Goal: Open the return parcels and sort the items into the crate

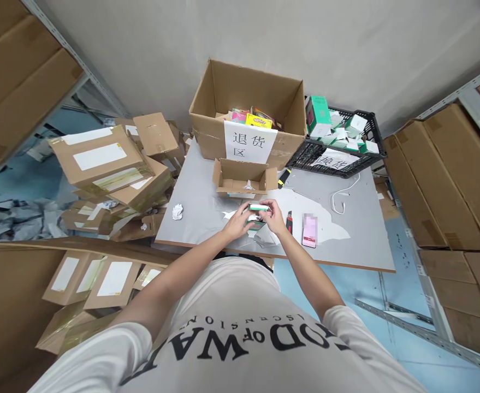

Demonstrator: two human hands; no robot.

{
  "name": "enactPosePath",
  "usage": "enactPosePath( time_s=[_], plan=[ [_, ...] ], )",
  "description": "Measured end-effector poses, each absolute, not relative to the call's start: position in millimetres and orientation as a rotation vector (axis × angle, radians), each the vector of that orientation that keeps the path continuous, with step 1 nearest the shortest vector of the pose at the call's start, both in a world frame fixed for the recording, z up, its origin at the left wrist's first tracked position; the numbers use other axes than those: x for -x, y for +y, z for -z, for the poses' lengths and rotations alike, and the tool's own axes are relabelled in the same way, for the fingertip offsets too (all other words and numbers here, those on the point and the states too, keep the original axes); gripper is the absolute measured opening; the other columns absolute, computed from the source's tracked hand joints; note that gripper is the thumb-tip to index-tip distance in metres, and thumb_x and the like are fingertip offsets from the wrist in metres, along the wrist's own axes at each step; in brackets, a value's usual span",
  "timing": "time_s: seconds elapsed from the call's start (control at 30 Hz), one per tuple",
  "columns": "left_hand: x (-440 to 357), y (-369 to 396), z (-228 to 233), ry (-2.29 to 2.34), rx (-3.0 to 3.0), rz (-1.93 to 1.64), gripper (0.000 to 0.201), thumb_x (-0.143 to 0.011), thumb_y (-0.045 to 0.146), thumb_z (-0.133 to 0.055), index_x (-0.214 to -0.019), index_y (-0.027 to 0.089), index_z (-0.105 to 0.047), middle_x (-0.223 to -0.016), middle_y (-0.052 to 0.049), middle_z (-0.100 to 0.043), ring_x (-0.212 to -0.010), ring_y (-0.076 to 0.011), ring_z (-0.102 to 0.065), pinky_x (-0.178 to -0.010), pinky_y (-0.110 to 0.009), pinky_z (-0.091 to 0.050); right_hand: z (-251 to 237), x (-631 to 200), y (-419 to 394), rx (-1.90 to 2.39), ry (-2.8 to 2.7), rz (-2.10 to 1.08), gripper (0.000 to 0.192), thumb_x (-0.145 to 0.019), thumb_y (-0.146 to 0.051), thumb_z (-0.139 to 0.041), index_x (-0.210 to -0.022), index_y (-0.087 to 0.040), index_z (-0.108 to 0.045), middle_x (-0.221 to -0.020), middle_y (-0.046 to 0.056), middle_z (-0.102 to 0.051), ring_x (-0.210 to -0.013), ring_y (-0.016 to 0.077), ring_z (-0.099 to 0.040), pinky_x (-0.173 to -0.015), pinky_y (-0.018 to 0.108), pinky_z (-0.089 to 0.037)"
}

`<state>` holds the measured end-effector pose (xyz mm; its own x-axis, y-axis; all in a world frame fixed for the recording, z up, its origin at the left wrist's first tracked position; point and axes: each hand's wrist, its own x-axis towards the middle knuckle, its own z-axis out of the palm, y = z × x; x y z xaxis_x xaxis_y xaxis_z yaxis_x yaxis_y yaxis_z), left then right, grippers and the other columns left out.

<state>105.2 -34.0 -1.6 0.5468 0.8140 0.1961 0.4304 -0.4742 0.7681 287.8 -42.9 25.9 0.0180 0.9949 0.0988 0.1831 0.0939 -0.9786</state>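
Green-and-white box (258, 214) gripped between both hands, left hand (238, 222) and right hand (273, 217) closed on its ends, above a grey table (199, 202); a small open carton (243, 177) sits just beyond, phone (309, 230) nearby.

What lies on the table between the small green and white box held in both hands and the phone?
In the head view, a red and black utility knife lies between the small box and the phone, beside the right hand.

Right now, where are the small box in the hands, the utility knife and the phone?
small box (258, 208): head view, on its white and green top edge between both hands.
utility knife (289, 221): head view, on its handle.
phone (309, 231): head view, middle of its pink face.
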Motion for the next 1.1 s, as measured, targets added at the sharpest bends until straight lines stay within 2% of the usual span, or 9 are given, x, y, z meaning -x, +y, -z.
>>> enactPosePath(
  time_s=[0.1, 0.2, 0.37, 0.47, 0.53, 0.67, 0.77, 0.93, 1.1],
  plan=[
    [-102, -33, 8, 1.021, -2.024, -0.768, 0.046, -0.079, 0.029, -0.063, -0.119, 0.019, -0.044, -0.140, -0.016, -0.040, -0.127, -0.0282, -0.045, -0.102, -0.045, -0.042, -24, -290, -50, 1.275, -1.527, -0.968, 0.038, -0.078, -0.059, -0.056, -0.083, -0.021, -0.057, -0.106, 0.010, -0.059, -0.103, 0.0247, -0.056, -0.079, 0.037, -0.051],
    [-102, -33, 15, 1.049, -1.903, -0.798, 0.054, -0.076, 0.031, -0.066, -0.120, 0.019, -0.038, -0.132, -0.016, -0.048, -0.118, -0.0279, -0.054, -0.096, -0.046, -0.045, -22, -294, -55, 1.346, -1.684, -0.865, 0.031, -0.080, -0.051, -0.058, -0.075, -0.020, -0.058, -0.110, 0.011, -0.057, -0.105, 0.0248, -0.056, -0.080, 0.038, -0.050],
    [-103, -29, 13, 0.974, -1.901, -0.798, 0.062, -0.075, 0.031, -0.067, -0.126, 0.017, -0.034, -0.126, -0.015, -0.052, -0.117, -0.0267, -0.054, -0.098, -0.044, -0.044, -22, -299, -55, 1.394, -1.944, -0.658, 0.022, -0.084, -0.040, -0.058, -0.092, -0.021, -0.061, -0.125, 0.014, -0.051, -0.119, 0.0264, -0.049, -0.096, 0.046, -0.044],
    [-103, -26, 7, 0.960, -1.948, -0.772, 0.060, -0.077, 0.030, -0.066, -0.128, 0.017, -0.037, -0.126, -0.014, -0.052, -0.116, -0.0264, -0.054, -0.098, -0.044, -0.043, -24, -303, -53, 1.347, -2.158, -0.589, 0.030, -0.089, -0.040, -0.051, -0.109, -0.018, -0.058, -0.140, 0.017, -0.040, -0.134, 0.0280, -0.035, -0.106, 0.049, -0.036],
    [-102, -26, 6, 0.955, -1.965, -0.759, 0.059, -0.078, 0.029, -0.065, -0.129, 0.018, -0.037, -0.125, -0.014, -0.052, -0.115, -0.0262, -0.054, -0.098, -0.044, -0.044, -24, -305, -50, 1.312, -2.272, -0.573, 0.036, -0.090, -0.042, -0.048, -0.115, -0.017, -0.055, -0.143, 0.017, -0.038, -0.138, 0.0285, -0.028, -0.109, 0.050, -0.033],
    [-102, -26, 7, 0.958, -1.961, -0.761, 0.059, -0.079, 0.027, -0.064, -0.131, 0.019, -0.037, -0.127, -0.013, -0.051, -0.115, -0.0261, -0.053, -0.098, -0.045, -0.044, -26, -308, -46, 1.318, -2.377, -0.535, 0.035, -0.093, -0.041, -0.042, -0.116, -0.018, -0.054, -0.138, 0.016, -0.046, -0.135, 0.0272, -0.034, -0.109, 0.050, -0.034],
    [-102, -26, 8, 0.956, -1.965, -0.762, 0.057, -0.080, 0.027, -0.063, -0.130, 0.019, -0.038, -0.126, -0.013, -0.051, -0.114, -0.0259, -0.053, -0.097, -0.045, -0.044, -29, -308, -45, 1.336, -2.432, -0.508, 0.035, -0.094, -0.042, -0.040, -0.114, -0.018, -0.056, -0.139, 0.016, -0.043, -0.133, 0.0280, -0.035, -0.107, 0.051, -0.035],
    [-101, -26, 7, 0.952, -1.987, -0.742, 0.054, -0.079, 0.029, -0.063, -0.127, 0.018, -0.040, -0.121, -0.013, -0.052, -0.113, -0.0259, -0.055, -0.095, -0.044, -0.046, -30, -308, -48, 1.350, -2.476, -0.529, 0.037, -0.094, -0.042, -0.037, -0.116, -0.018, -0.055, -0.146, 0.016, -0.033, -0.135, 0.0300, -0.030, -0.105, 0.052, -0.036],
    [-97, -27, 9, 0.934, -1.986, -0.716, 0.053, -0.079, 0.029, -0.065, -0.125, 0.020, -0.040, -0.120, -0.012, -0.052, -0.111, -0.0257, -0.055, -0.096, -0.045, -0.046, -24, -307, -57, 1.334, -2.545, -0.491, 0.045, -0.092, -0.049, -0.041, -0.117, -0.014, -0.053, -0.150, 0.020, -0.022, -0.140, 0.0336, -0.017, -0.107, 0.053, -0.034]
  ],
)
